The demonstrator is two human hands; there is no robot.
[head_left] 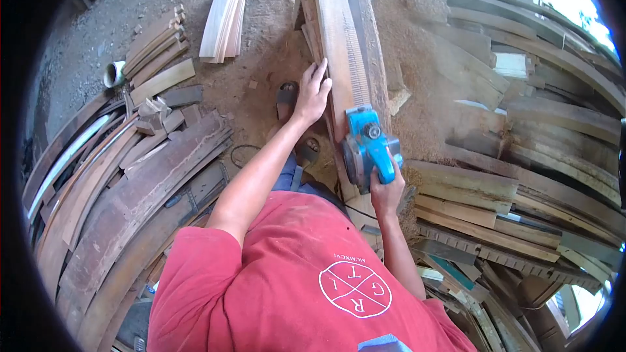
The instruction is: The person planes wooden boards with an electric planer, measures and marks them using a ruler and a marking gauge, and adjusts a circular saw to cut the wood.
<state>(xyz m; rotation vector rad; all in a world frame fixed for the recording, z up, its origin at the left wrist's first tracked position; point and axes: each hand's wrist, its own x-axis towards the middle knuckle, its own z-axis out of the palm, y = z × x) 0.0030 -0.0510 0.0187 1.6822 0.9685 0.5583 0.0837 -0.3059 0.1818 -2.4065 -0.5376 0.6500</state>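
My right hand (pixel 388 189) is wrapped round the rear handle of a blue electric hand planer (pixel 370 145). The planer rests on the near part of a long wooden board (pixel 340 42), whose face carries a band of dark cross marks. Along the board's left edge lies my left hand (pixel 314 91), fingers stretched out and touching the wood. Beneath the board is a rough timber beam (pixel 376 45) that serves as the work surface. The planer's underside and blade are hidden.
Sawdust covers the ground around the beam. Thin pale boards (pixel 223 21) lie at the upper left, near stacked offcuts (pixel 156 45) and a pipe end (pixel 113 74). Large piles of planks (pixel 143 169) stand on the left, with more lumber (pixel 535 130) on the right.
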